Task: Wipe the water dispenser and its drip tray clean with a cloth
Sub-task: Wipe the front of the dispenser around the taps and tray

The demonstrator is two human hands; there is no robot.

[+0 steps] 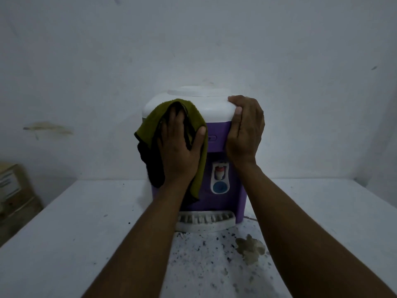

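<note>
Left fingers (174, 120) flat on cloth (150, 125), right fingers (238, 100) clasp dispenser (216, 111) — stain (250, 248) near tray (204, 223).

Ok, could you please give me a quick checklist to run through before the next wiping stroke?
1. The left hand presses the cloth against the dispenser front: ok.
2. The right hand grips the dispenser's top corner to steady it: ok.
3. The drip tray sits at the base: ok.
4. The table in front is clean: not ok, dark specks and a stain.
5. The cloth is damp: cannot tell.
</note>
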